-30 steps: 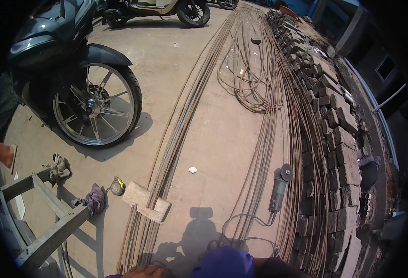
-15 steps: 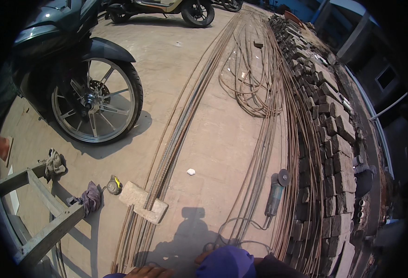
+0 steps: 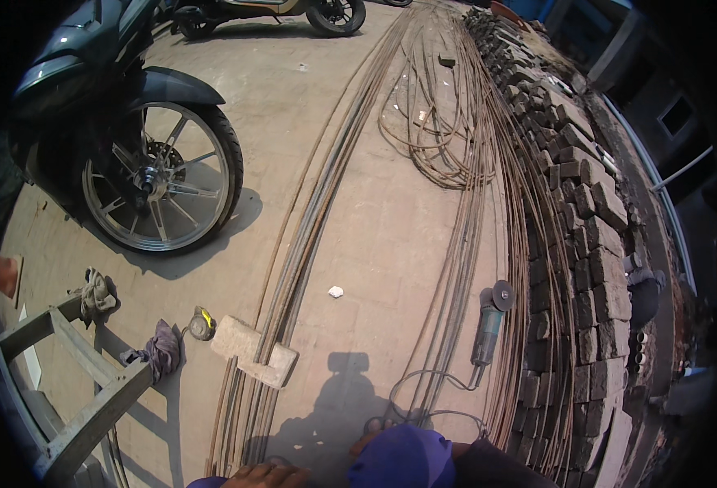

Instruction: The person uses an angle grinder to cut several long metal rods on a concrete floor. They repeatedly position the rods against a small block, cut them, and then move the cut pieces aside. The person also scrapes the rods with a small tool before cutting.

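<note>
My left hand (image 3: 265,475) shows at the lower edge, its bent fingers close together near the lower ends of the bundled steel rods (image 3: 293,260). The rest of it is cut off, so its hold is hidden. To its right is a rounded shape in purple cloth (image 3: 403,459). Bare skin (image 3: 366,443) shows beside that cloth; whether it is my right hand or a foot I cannot tell. A flat pale stone block (image 3: 273,370) touches the rods. Further right lies a teal angle grinder (image 3: 486,333) with its disc upward and its cord (image 3: 411,376) curling toward me.
A yellow-and-black tape measure (image 3: 202,323) lies left of the block. A grey ladder-like frame (image 3: 90,423) with rag-wrapped ends stands lower left. A parked motorcycle's front wheel (image 3: 163,179) is beyond it. Looped rods (image 3: 456,175) and stacked paving blocks (image 3: 602,301) line the right.
My view has shifted slightly, so the whole scene sits a little differently. My left hand stays low at the edge. The grinder, the rods and the block appear unmoved on the ground.
</note>
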Available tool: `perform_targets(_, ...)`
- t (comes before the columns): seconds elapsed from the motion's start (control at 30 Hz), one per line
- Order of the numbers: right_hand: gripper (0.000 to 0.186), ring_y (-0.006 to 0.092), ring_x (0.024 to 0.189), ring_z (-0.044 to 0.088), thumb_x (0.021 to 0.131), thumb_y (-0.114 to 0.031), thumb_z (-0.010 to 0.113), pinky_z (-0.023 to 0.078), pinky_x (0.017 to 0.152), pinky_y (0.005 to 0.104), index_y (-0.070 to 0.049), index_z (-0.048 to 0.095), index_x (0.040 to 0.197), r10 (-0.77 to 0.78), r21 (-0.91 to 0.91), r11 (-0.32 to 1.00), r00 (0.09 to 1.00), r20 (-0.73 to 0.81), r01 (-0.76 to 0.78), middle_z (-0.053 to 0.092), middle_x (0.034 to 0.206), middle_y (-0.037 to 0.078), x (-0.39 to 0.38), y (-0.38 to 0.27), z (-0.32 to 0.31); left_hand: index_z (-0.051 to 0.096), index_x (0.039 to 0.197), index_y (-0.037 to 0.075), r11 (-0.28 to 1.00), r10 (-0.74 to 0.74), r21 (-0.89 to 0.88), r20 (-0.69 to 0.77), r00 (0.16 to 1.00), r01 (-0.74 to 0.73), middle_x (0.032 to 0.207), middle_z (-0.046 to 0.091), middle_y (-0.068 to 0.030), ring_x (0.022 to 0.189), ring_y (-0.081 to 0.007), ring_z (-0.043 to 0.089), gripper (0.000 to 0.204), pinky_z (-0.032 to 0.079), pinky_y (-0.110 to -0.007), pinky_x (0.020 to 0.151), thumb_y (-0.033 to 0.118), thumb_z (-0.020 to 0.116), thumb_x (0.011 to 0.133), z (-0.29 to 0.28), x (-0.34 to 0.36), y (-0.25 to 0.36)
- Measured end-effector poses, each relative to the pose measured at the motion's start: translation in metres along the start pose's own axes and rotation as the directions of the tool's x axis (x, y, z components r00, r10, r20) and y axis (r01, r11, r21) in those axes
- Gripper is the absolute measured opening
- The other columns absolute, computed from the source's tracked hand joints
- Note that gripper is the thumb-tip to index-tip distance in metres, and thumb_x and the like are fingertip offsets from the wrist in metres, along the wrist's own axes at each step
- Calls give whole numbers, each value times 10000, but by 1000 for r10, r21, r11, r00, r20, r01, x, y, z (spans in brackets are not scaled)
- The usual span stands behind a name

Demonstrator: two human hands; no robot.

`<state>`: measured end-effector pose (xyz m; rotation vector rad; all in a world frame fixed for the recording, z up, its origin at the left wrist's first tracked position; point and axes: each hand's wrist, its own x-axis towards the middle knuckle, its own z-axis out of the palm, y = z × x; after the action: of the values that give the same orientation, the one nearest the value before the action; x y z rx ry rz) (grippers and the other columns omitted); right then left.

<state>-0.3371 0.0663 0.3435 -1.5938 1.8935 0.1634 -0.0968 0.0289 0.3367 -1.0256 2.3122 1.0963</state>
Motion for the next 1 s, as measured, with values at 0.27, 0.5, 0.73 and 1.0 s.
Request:
perform_targets(0.27, 215, 296, 848, 701, 893, -257, 617, 565, 771, 430, -85, 743, 869, 35, 12, 999, 999, -7, -35, 714, 907, 122, -3, -7, -13, 567, 1384, 50, 1000, -1, -2, 31, 1000, 1, 1371, 602, -154, 1254, -349, 571, 536, 492, -457, 1030, 338, 681, 947, 3, 4, -3)
perform_targets(0.5, 220, 299, 892, 698, 916, -284, 615, 560, 805, 430, -93, 726, 915, -18, 5, 1000, 999, 33, 18, 710, 967, 124, 8, 1, -2, 568, 1383, 45, 998, -52, 27, -35, 998, 53, 1332, 620, -166, 1222, -373, 586, 537, 489, -475, 1028, 298, 701, 928, 2, 18, -9)
perform_targets(0.73, 231, 303, 937, 694, 940, -311, 614, 555, 838, 429, -102, 709, 961, -73, 10, 997, 994, 80, 73, 706, 1026, 126, 16, 14, 12, 573, 1384, 57, 998, 60, 28, 39, 997, -61, 1340, 624, -158, 1235, -370, 580, 549, 486, -476, 1024, 314, 703, 917, 10, 16, -10)
perform_targets(1.0, 248, 307, 987, 690, 966, -342, 612, 549, 876, 429, -111, 689, 1014, -273, 6, 960, 934, 229, 279, 701, 1094, 127, 35, 70, 81, 541, 1440, 79, 999, 36, -8, 234, 971, -36, 1414, 587, -161, 1347, -371, 514, 599, 401, -519, 1112, 380, 675, 940, 22, 20, -13)
